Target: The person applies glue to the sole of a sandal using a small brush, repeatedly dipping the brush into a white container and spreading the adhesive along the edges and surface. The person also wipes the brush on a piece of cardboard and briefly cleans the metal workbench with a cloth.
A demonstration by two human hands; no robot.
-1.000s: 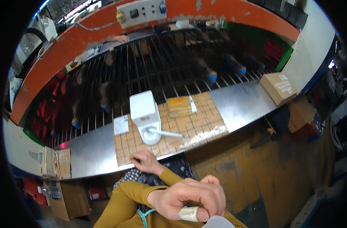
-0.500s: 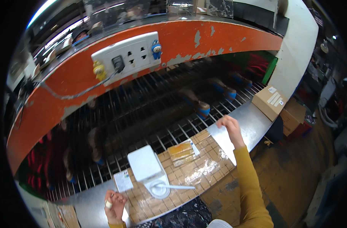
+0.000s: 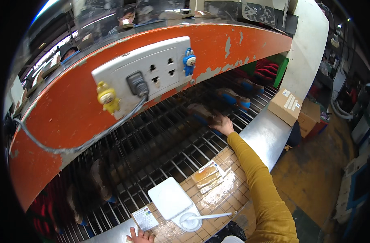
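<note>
My right hand (image 3: pixel 222 124) reaches out over the metal rods (image 3: pixel 189 153), its fingers closed around the near end of a dim brown shoe-like piece (image 3: pixel 199 110) with blue on its underside. The sleeve is mustard yellow. My left hand (image 3: pixel 141 236) rests at the near edge of the work surface, partly cut off by the frame, fingers apart and nothing seen in them. Just above it lies a white printed card (image 3: pixel 145 218). Beside that stands a white box-shaped container (image 3: pixel 170 197) with a round cup (image 3: pixel 191 222), across which a white-handled tool (image 3: pixel 217 215) rests.
More brown and blue pieces (image 3: pixel 233 98) lie on the rods, right and left. A yellowish wrapped pack (image 3: pixel 208 176) sits on the taped cardboard (image 3: pixel 233 170). An orange beam (image 3: pixel 217 40) with a socket panel (image 3: pixel 160 67) and hanging cable crosses above. A carton (image 3: pixel 285 107) stands right.
My right hand has moved forward and left from the metal edge onto the shoe-like piece. My left hand has come down onto the surface edge. The view has shifted closer to the beam.
</note>
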